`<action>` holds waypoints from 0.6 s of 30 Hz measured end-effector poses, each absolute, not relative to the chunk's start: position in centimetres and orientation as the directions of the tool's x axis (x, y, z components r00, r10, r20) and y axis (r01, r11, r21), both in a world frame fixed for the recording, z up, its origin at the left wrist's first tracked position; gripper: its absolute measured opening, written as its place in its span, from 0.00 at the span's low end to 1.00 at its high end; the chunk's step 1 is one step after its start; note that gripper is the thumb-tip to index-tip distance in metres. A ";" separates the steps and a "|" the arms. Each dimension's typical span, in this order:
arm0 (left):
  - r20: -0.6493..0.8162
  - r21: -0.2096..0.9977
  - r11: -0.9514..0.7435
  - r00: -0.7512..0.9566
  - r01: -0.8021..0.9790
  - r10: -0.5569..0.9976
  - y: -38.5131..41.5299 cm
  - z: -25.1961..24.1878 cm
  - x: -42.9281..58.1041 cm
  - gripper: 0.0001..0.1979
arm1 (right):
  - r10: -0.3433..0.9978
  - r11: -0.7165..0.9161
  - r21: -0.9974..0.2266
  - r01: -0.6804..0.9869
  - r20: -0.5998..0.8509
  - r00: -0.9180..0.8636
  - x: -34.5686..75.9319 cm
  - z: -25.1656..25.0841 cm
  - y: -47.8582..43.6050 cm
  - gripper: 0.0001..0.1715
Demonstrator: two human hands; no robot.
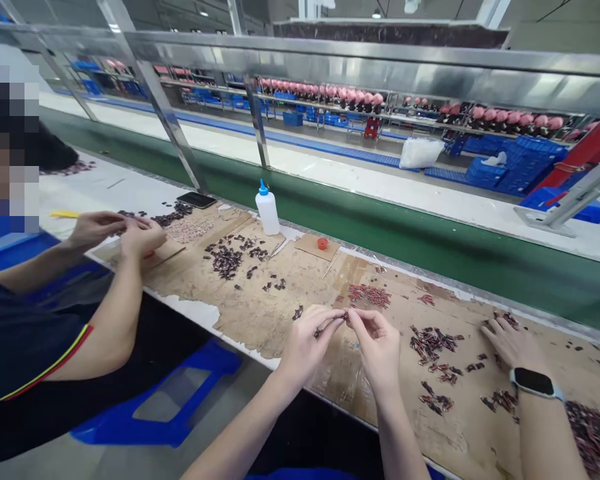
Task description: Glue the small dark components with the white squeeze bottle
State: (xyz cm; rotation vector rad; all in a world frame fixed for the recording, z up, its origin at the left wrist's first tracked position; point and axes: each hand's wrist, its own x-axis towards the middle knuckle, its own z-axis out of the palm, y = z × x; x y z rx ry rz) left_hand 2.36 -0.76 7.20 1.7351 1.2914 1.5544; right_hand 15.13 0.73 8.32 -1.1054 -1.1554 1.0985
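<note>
My left hand (307,340) and my right hand (380,343) meet fingertip to fingertip above the cardboard-covered bench. Both pinch a small dark part (346,315), mostly hidden by the fingers, so its exact kind does not show. Another dark bit (319,332) peeks out between the fingers of my left hand. Just beyond my hands lies a pile of thin red pieces (370,295). To the left is a scattered heap of small dark pieces (227,261), and to the right a heap of dark-red pieces (433,343).
A white bottle with a blue tip (267,212) and a red cap (323,244) stand toward the back. At right, a co-worker's hand with a watch (515,347) reaches over parts. At left, another person's hands (140,237) work. A green conveyor (380,227) runs behind the bench.
</note>
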 end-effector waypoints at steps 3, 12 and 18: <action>0.480 0.842 -0.437 -0.069 0.316 0.875 -0.4 7.3 2.7 0.07 | 0.983 0.140 -0.989 -0.038 0.134 0.125 15.3 7.8 0.8 0.14; 0.312 0.939 -0.297 -0.065 0.174 0.948 -0.1 7.1 3.1 0.06 | 0.950 0.224 -0.974 0.044 0.229 0.214 15.1 5.8 0.3 0.11; 0.167 0.985 -0.158 -0.141 0.076 0.976 -0.5 6.7 3.0 0.06 | 0.934 0.315 -0.889 0.331 0.353 0.059 16.5 8.0 0.9 0.15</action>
